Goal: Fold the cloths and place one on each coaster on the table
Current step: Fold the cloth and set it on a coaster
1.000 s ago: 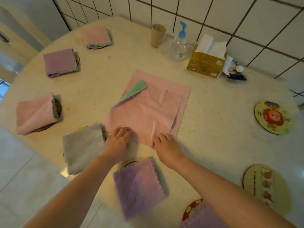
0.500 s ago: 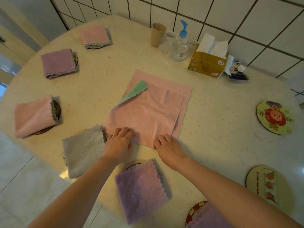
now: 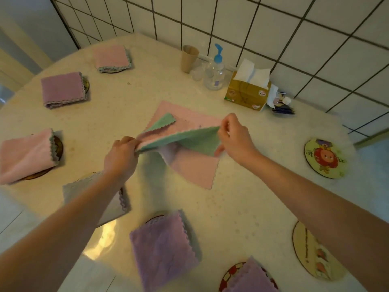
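Two coasters on the right, the cartoon coaster (image 3: pixel 325 158) and the fruit coaster (image 3: pixel 315 251), lie bare, so this fold presumably serves one of them. The left hand (image 3: pixel 121 157) and right hand (image 3: pixel 235 138) each pinch a near corner of the pink-and-green cloth (image 3: pixel 185 140), lifted above the table (image 3: pixel 242 203) centre and carried toward its far edge so the green underside shows. A second pink cloth (image 3: pixel 195 169) lies flat beneath. Folded cloths already cover the left and near coasters.
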The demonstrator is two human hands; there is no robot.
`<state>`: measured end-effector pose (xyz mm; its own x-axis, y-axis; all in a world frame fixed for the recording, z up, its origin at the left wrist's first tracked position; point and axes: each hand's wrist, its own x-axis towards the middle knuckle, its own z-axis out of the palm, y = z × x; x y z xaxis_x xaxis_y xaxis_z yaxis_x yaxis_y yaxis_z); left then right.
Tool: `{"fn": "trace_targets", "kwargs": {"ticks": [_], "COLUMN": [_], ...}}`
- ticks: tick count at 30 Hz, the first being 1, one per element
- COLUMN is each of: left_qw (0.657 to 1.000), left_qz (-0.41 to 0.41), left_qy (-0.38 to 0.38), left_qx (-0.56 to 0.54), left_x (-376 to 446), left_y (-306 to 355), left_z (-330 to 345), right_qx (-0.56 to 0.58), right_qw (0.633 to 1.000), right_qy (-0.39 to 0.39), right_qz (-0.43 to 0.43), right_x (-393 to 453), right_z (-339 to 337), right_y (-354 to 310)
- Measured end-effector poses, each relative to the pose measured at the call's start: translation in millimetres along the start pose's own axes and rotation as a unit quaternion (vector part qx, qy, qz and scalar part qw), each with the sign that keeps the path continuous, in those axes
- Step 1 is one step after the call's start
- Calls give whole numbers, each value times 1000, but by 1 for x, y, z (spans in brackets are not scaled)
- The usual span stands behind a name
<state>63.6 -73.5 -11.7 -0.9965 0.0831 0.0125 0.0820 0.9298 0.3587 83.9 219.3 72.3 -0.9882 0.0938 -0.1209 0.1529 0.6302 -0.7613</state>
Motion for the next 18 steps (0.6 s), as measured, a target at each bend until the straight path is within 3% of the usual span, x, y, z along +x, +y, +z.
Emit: {"fn": "trace_targets", "kwargs": {"ticks": [3,5,7,10,13,15,18], "left_qw": [985,957,945,953,958,962,976], "left_qz": [-39,-66,-37,37,96,127,151], "left_qy": [10,27,83,163,222,199,108], "left_qx": [-169,-283,-315,-253,-153,-135,-111], "left_x": [38,55,65,56,27,-4,-68], "left_y": [41,78,111,157,186,199,213], "left_z": [-37,-67,-96,-123,-114,-85,-16], "right_qx": [157,191,178,138,124,99,35], "right_qw": [986,978,971,948,931,940,969], "right_qy": [30,80,159,245,249,214,140], "right_qz": [46,19,-36,-146,-236,-248,-200], "right_x": [27,42,49,31,-12,-51,-117], "right_z": [-31,-58,-87,-135,-169,-182,-188], "right_y": [-9,-18,-26,-31,-13,22,104]}}
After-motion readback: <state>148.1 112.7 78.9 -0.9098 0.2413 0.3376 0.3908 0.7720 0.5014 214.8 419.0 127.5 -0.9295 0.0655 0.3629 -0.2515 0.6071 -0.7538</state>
